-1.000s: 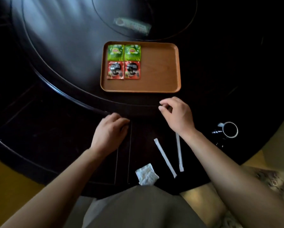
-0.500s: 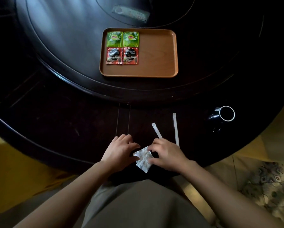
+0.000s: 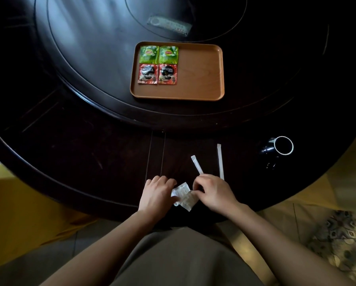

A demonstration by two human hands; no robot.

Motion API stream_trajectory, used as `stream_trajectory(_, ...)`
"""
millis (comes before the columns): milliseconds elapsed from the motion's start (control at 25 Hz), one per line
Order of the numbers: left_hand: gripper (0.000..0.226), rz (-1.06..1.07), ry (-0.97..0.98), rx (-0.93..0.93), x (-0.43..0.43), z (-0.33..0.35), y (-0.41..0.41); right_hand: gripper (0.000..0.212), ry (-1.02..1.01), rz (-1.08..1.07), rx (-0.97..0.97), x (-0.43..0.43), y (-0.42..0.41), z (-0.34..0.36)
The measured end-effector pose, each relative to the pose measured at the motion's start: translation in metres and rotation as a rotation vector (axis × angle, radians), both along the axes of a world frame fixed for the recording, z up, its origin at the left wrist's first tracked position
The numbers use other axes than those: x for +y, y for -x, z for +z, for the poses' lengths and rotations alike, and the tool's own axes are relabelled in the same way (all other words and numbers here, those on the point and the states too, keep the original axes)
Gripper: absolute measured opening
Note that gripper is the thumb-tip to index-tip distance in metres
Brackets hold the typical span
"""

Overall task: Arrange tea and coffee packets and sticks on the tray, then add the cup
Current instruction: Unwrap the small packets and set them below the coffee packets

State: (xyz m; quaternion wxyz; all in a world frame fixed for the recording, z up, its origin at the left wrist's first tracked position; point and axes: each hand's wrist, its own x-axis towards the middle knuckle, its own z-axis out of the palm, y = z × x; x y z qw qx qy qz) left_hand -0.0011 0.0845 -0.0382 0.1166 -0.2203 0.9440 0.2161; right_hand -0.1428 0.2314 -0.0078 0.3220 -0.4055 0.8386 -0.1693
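Between the two hands, at the near edge of the dark round wooden table (image 3: 80, 141): one crumpled white paper packet (image 3: 183, 196), small grey print on its face, edges curled. A second ago both hands were up near the tray; they have since dropped back to this packet, so it reads as the next item to go across. Left hand (image 3: 156, 194), fingers curled, touches the packet's left edge; right hand (image 3: 213, 191) pinches its right corner. Just beyond the right hand: two white paper-wrapped sticks (image 3: 220, 162), one partly under it. Well beyond both hands: rectangular brown wooden tray (image 3: 201, 79) holding two green tea packets (image 3: 158, 54) above two red coffee packets (image 3: 158, 73). Far right of the right hand: black cup with white rim (image 3: 281, 146), not yet placed.
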Motion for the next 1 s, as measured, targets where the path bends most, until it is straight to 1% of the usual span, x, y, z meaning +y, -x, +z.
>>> stream_trajectory(80,0.039,-0.006,0.002,-0.022,-0.001,-0.001,0.004,0.01,-0.016,-0.02,-0.004,0.002,0.0,0.001)
stream_trajectory(160,0.023,-0.002,-0.031,-0.037,-0.001,0.0,0.007,0.011,0.009,-0.124,-0.017,0.004,0.004,0.003)
stream_trajectory(240,0.01,0.059,-0.083,-0.033,0.001,0.001,0.008,0.013,0.055,-0.234,-0.056,0.008,0.01,0.008)
stream_trajectory(280,0.008,0.101,-0.108,-0.027,0.002,0.001,0.008,0.014,0.081,-0.272,-0.071,0.01,0.014,0.01)
stream_trajectory(400,0.009,0.211,-0.145,-0.02,0.006,0.002,0.007,0.015,0.127,-0.318,-0.06,0.015,0.024,0.014)
stream_trajectory(600,0.019,0.4,-0.337,0.146,-0.005,0.014,0.002,0.015,0.215,-0.337,-0.044,0.011,0.033,0.012)
stream_trajectory(760,0.019,0.505,-0.389,0.288,-0.024,0.031,0.004,0.019,0.27,-0.38,-0.059,-0.003,0.044,0.019)
stream_trajectory(880,0.015,0.521,-0.353,0.399,-0.047,0.046,0.013,0.021,0.323,-0.387,-0.03,-0.02,0.055,0.03)
stream_trajectory(1000,0.015,0.549,-0.299,0.495,-0.076,0.059,0.026,0.018,0.37,-0.377,0.028,-0.038,0.068,0.04)
